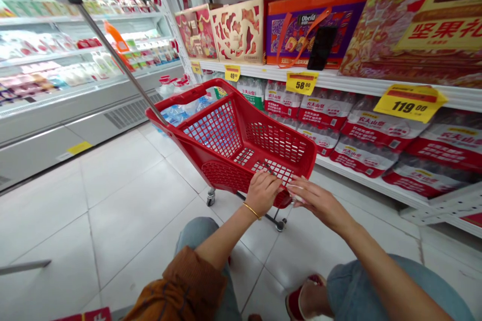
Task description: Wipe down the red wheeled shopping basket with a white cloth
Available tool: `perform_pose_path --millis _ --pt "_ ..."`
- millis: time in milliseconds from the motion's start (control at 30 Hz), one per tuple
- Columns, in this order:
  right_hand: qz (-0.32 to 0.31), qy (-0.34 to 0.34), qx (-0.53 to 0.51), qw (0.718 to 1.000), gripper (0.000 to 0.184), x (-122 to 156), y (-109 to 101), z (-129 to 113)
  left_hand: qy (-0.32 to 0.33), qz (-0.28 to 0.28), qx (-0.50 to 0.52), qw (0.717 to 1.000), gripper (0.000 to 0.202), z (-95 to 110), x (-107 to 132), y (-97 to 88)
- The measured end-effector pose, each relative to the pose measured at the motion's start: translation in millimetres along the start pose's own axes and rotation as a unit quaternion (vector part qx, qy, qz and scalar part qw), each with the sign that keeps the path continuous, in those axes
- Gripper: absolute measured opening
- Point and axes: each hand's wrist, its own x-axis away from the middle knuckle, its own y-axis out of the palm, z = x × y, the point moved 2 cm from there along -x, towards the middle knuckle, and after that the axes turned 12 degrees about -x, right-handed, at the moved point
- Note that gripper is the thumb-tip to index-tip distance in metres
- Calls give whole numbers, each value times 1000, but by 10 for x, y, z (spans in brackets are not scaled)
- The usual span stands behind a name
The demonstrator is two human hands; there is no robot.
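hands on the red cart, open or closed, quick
left hand: closed, curled over the edge of the red shopping cart
right hand: open, fingers at the cart's edge, no clear grip

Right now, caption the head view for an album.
Left hand and right hand at a red shopping cart beside shelved bottled water.

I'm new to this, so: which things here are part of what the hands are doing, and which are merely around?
In use: left hand, resting on the red plastic shopping cart; right hand, beside it.
Around: bottled water packs, gift boxes, refrigerated display case.
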Motion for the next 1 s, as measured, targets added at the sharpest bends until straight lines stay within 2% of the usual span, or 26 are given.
perform_pose_path --millis 167,400,667,800,933,1000 --pt "7 1 41 999 43 -21 146 -52 -25 -27 25 999 21 21 10 -24" --pt "-25 5 11 1000 35 61 9 232 -36 -42 74 996 24 -15 -4 -28" --pt "13 43 -10 999 31 55 -149 449 -41 -39 84 995 24 -37 8 -60" --pt "4 31 -4 999 31 39 -111 304 -44 -29 85 995 25 -49 9 -76" --pt "-40 20 3 999 35 3 109 -12 -48 -24 95 994 24 -56 19 -86" --pt "-39 19 11 999 38 -33 198 -122 -54 -23 102 993 24 -64 26 -86"
